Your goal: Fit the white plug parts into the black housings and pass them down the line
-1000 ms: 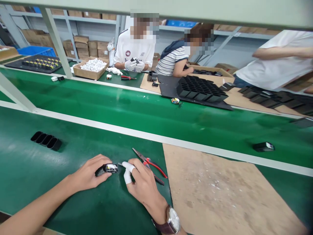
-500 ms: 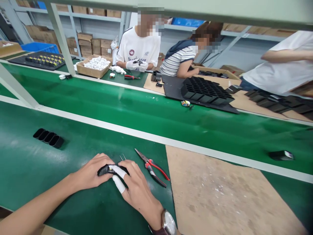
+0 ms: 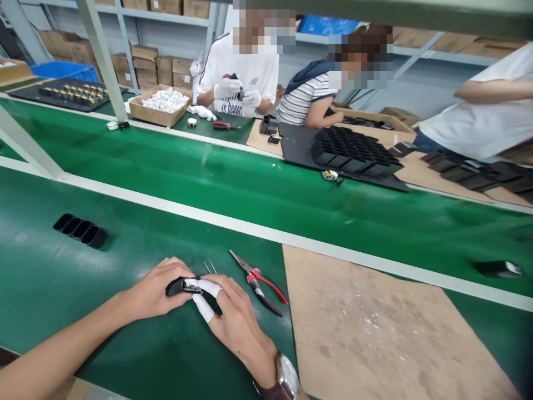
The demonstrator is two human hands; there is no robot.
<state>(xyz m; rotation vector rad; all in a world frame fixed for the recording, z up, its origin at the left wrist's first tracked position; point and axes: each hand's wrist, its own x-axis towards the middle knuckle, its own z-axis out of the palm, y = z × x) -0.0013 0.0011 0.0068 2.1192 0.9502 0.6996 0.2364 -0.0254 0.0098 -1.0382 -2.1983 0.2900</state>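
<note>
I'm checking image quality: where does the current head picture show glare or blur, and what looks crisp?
Head view: pale sheen on the dark green tabletop near the row of four black oval cups; the white-shirted person at right looks soft; the right hand and red-and-black metal pliers look fairly crisp.

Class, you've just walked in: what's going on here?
A person's left hand grips a black casing with components showing; the right hand, wearing white finger covers, is at its exposed end. Pliers lie nearby. Four black shells stand in a row, off to the left. Opposite, a co-worker in white gloves handles small dark parts.
</note>
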